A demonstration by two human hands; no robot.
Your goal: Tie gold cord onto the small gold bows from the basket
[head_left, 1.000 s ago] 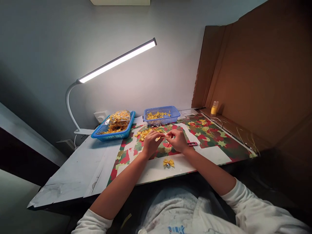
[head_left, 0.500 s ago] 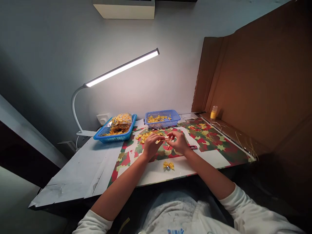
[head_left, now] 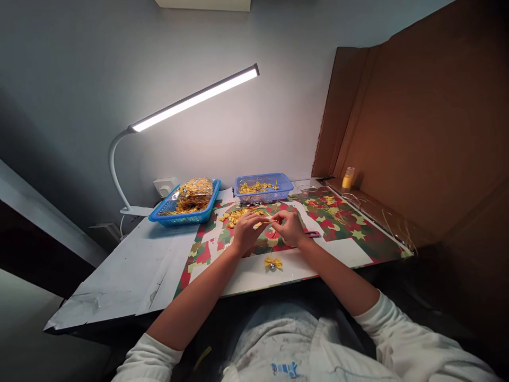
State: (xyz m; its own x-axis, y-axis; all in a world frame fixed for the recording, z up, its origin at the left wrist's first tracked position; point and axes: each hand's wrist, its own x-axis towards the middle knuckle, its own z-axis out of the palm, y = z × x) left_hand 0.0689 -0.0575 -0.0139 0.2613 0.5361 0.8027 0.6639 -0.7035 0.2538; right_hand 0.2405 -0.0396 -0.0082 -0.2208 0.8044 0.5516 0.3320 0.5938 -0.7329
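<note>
Over the patterned mat [head_left: 254, 245], my left hand [head_left: 248, 229] and my right hand [head_left: 290, 229] meet fingertip to fingertip. Both pinch a thin gold cord [head_left: 274, 241], a strand of which drops from between them toward a yellow ribbon bow [head_left: 273, 263]. The bow carries a small silver bell [head_left: 272, 267] and lies on the white strip near the table's front edge. Loose yellow bows [head_left: 234, 217] are heaped just beyond my left hand. A pink-handled tool [head_left: 313, 234] lies partly hidden behind my right wrist; its kind does not show.
A blue basket [head_left: 186, 218] with bagged yellow pieces stands at back left, a violet-blue basket [head_left: 264, 198] with more bows at back centre. Cut cords [head_left: 336, 215] lie on the right. There are also a clip lamp [head_left: 194, 99], a small yellow-filled bottle [head_left: 348, 179] and a cardboard wall [head_left: 417, 122].
My fingertips have drawn closer together on the cord. The whole view has tilted slightly, so things sit a little higher in the picture. The bow stays on the white strip.
</note>
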